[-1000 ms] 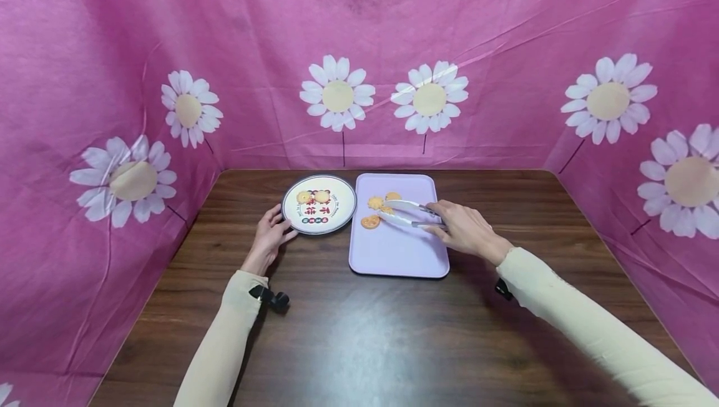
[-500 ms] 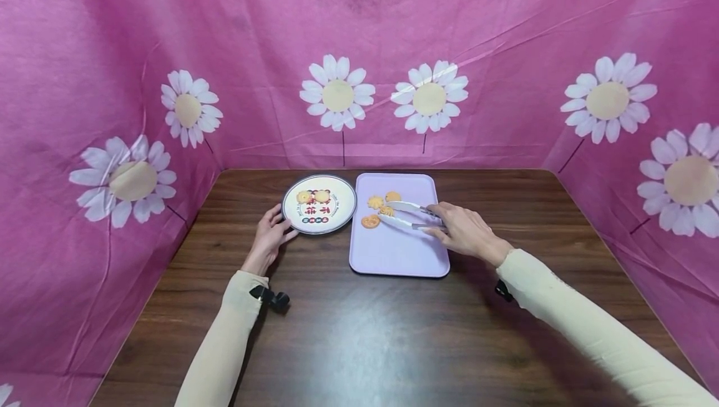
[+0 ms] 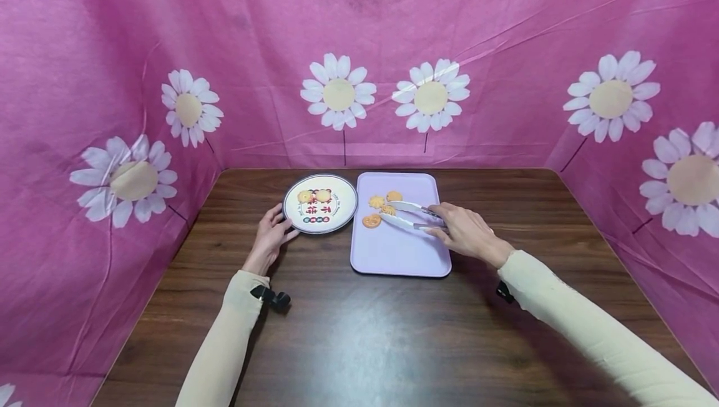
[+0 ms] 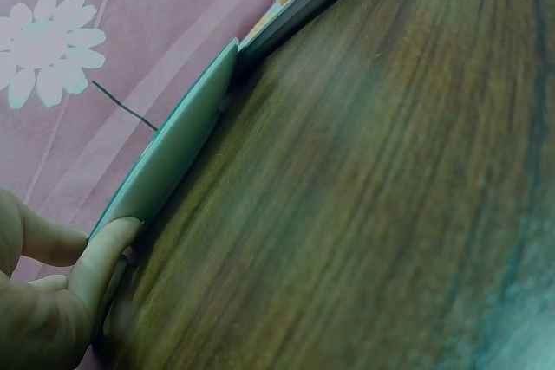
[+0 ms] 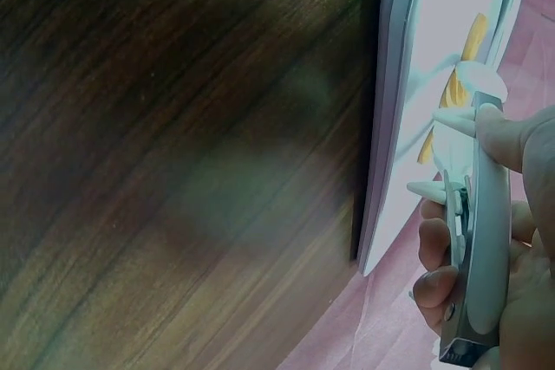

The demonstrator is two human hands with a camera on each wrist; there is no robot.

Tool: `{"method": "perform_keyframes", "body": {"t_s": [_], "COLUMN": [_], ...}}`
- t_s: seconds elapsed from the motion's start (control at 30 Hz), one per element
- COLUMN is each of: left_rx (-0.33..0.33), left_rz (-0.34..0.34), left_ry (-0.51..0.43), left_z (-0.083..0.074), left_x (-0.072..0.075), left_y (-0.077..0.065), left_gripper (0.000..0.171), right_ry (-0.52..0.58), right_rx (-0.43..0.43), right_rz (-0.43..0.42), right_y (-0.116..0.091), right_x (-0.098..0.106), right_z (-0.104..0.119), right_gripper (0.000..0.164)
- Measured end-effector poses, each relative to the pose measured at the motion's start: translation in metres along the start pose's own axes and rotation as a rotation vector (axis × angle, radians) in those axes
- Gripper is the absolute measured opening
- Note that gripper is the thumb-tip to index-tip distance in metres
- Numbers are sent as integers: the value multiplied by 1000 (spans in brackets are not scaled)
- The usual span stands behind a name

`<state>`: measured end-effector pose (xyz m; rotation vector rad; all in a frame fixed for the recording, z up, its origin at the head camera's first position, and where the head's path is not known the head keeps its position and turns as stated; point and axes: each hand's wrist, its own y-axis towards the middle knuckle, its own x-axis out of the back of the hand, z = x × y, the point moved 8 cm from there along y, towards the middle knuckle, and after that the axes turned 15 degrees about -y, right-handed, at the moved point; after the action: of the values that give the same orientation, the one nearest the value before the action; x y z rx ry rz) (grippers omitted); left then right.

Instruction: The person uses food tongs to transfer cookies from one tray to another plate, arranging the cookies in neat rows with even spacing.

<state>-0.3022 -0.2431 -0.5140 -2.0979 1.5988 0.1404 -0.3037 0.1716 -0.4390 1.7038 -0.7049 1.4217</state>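
Note:
My left hand pinches the near-left rim of a round white plate with printed characters and a dark edge; two pale round cookies lie on it. In the left wrist view, the thumb and a finger meet the plate's edge. My right hand grips a pair of tongs over the lilac tray. The tongs' arms are spread, their pale tips on either side of a ridged cookie. Around it lie a flower-shaped cookie, a round one and a browner pretzel-like one.
Plate and tray sit side by side near the far edge of a dark wood table. Pink cloth printed with white daisies hangs behind and at both sides. Black camera mounts are strapped to the wrists.
The tongs' near arm has shifted slightly toward me and right, so the spread is wider and more of the ridged cookie shows. The left hand and plate hold still.

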Motion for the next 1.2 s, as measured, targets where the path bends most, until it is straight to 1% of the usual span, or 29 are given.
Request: {"method": "perform_keyframes", "body": {"t_s": [0.2,0.7,1.0,1.2], "left_rx": [-2,3,-10,-8], "left_rz": [-3,0,15,5], "left_ry": [13,3,-4,-11], "left_z": [-1,0,1,0], "left_x": [-1,0,-2,-1], "left_y": [0,0,0,1], "left_gripper": [67,68,68,67], "right_ry": [2,-3,-3,-11], "right_rx": [-3,-19,-10,17], "right_rz": [-3,-20,-55,-87], "right_y": [-2,-2,5,18], "right_x": [0,2,6,13], "right_z": [1,1,2,9], "right_gripper": [51,50,51,50]}}
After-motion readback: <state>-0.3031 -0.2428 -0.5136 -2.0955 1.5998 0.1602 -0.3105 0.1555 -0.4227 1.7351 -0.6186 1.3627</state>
